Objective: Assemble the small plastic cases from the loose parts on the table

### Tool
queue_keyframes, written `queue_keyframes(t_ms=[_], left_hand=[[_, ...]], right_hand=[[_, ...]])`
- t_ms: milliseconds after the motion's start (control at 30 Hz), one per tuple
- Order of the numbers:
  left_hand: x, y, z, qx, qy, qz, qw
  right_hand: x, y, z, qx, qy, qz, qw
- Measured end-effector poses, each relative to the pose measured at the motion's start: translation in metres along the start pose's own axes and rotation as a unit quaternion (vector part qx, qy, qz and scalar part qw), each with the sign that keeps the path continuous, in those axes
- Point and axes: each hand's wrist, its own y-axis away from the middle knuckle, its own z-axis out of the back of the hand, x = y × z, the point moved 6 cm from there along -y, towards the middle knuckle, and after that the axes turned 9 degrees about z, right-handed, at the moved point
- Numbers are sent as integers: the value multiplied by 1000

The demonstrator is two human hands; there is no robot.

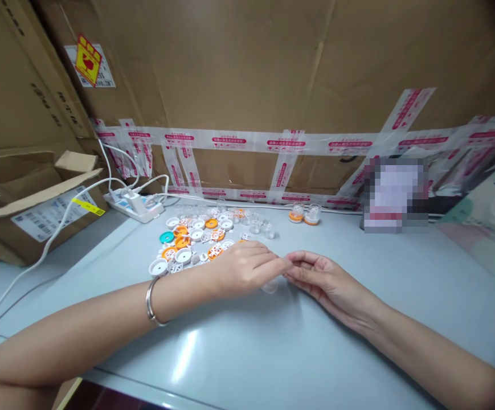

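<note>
My left hand point(247, 270), with a silver bangle at the wrist, reaches across the table with its fingers closed. Its fingertips meet those of my right hand point(322, 282), which are pinched together. Whatever lies between the fingertips is too small or hidden to name. Just under the left fingers shows a transparent plastic cup-like piece point(270, 286); whether the hand touches it I cannot tell. Left of and behind my left hand lies a spread of small round plastic parts: white rings point(183, 255), orange rings point(183, 242), a teal ring point(166, 237) and transparent caps point(254, 227).
Two capped round pieces point(304, 214) stand at the back. A phone with a blurred screen point(395, 193) leans at the back right. On the left are a white power strip point(134, 206) with cables and an open cardboard box point(37, 208). A large taped carton point(230, 68) walls the back.
</note>
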Motion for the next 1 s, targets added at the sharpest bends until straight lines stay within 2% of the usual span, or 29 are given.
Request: queue_keyframes(t_ms=[67,167,333,500,1000], left_hand=[[7,7,-1,45,55,78,994],[13,24,-5,124,139,184,965],[16,42,-18,187,178,292,921],[18,42,-27,188,210,314,907],[17,42,-27,178,196,325,908]], right_hand=[[0,-2,2,-2,65,15,998],[1,-6,1,-13,163,35,986],[1,-7,-11,13,243,47,969],[-1,-8,-12,31,282,60,957],[2,-8,-18,23,319,71,945]])
